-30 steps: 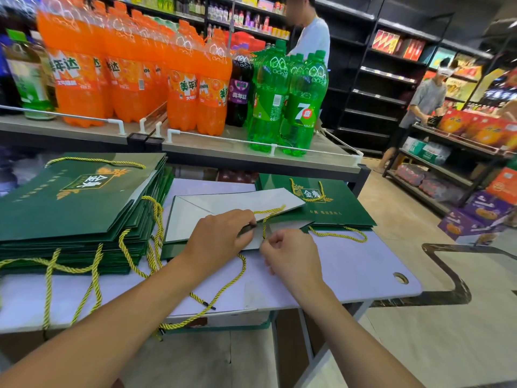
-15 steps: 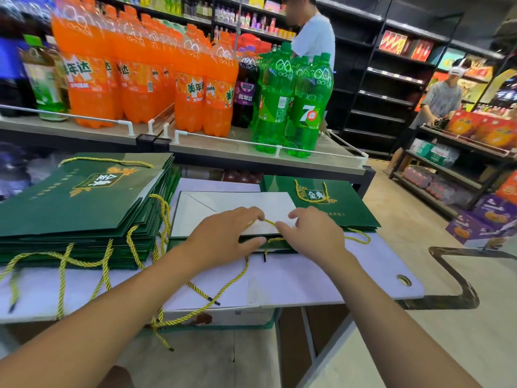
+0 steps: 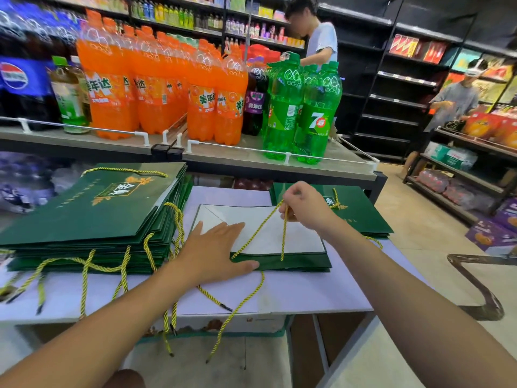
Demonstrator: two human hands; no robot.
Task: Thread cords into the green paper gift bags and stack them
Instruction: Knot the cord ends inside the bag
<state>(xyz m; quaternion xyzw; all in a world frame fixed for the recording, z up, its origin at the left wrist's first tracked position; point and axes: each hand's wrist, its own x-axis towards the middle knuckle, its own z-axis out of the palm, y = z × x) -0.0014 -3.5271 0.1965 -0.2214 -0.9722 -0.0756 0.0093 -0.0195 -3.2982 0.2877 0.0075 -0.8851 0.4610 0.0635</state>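
A flat green gift bag (image 3: 291, 261) lies on the white table (image 3: 321, 292) with its white bottom flap up. My left hand (image 3: 215, 253) presses flat on the bag's near left part. My right hand (image 3: 305, 205) is raised above the bag's far edge and pinches a yellow-green cord (image 3: 261, 228), which runs down in two strands to the bag's near edge. To the left rises a tall stack of corded green bags (image 3: 92, 217). A lower pile of green bags (image 3: 361, 211) lies at the right, partly behind my right hand.
Loose cord ends (image 3: 232, 312) hang over the table's front edge. Behind the table a shelf (image 3: 243, 158) carries orange and green soda bottles (image 3: 305, 107). A person (image 3: 319, 43) stands beyond the shelf and another (image 3: 453, 99) at the right racks. Tiled floor lies at the right.
My right hand has risen from the bag's near edge toward the far side, drawing the cord up in two strands. My left hand has spread flat on the bag.
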